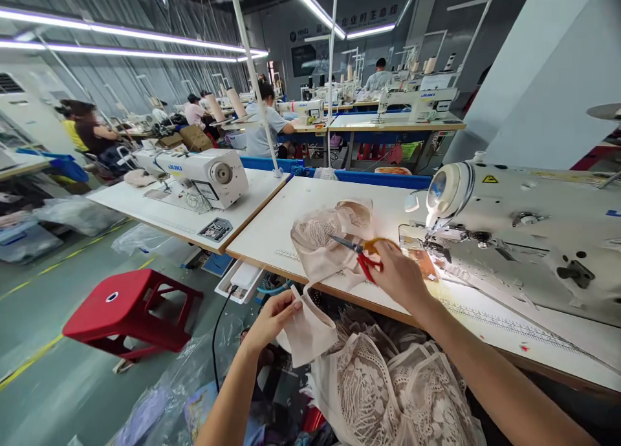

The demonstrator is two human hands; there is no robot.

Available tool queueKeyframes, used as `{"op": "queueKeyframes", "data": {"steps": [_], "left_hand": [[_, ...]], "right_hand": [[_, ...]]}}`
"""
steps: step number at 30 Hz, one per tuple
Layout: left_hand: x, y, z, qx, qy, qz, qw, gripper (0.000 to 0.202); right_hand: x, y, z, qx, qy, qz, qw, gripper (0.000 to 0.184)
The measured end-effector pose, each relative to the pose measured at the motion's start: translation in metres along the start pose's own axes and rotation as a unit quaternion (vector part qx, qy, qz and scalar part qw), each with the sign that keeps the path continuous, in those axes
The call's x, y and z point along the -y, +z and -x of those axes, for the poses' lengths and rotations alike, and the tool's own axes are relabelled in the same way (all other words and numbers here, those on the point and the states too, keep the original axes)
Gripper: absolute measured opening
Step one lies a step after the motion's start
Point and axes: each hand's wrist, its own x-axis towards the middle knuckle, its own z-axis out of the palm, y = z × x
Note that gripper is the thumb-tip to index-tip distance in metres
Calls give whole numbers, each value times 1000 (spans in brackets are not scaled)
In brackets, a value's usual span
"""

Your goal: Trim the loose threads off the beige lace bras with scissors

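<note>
My right hand (400, 275) grips a pair of scissors (348, 243) by its red and orange handles, blades pointing left over the table. Beneath the blades lies a beige lace bra (315, 239) on the white sewing table (264, 229). Part of it hangs over the front edge. My left hand (272, 318) pinches the beige fabric band (310, 335) below that edge, thumb on top. A narrow strip runs from the band up toward the bra on the table. Whether the blades touch the cloth, I cannot tell.
A lit sewing machine (528, 233) stands at the right. Beige lace bras (369, 381) are heaped below the table edge. Another sewing machine (208, 178) sits on the left table. A red stool (116, 304) is on the floor. Several people work farther back.
</note>
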Motion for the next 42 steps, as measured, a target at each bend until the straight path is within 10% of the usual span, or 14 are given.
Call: {"op": "queueKeyframes", "data": {"steps": [2,4,7,16,25,42], "left_hand": [[5,-1,1,14,-13,-6,1000,54],[7,-2,3,19,-24,-10,999,54],[8,-5,3,21,-34,-15,999,54],[9,-11,3,37,-49,-23,998,51],[14,2,26,-70,38,-37,996,39],[36,45,63,-181,-32,79,980,55]], "right_hand": [[2,8,32,190,52,-217,956,29],[7,18,56,383,88,-390,833,46],[14,39,68,493,122,-436,743,67],[15,74,36,466,76,-389,791,61],[29,49,60,202,-20,-353,913,23],[70,70,85,249,46,-444,860,17]]}}
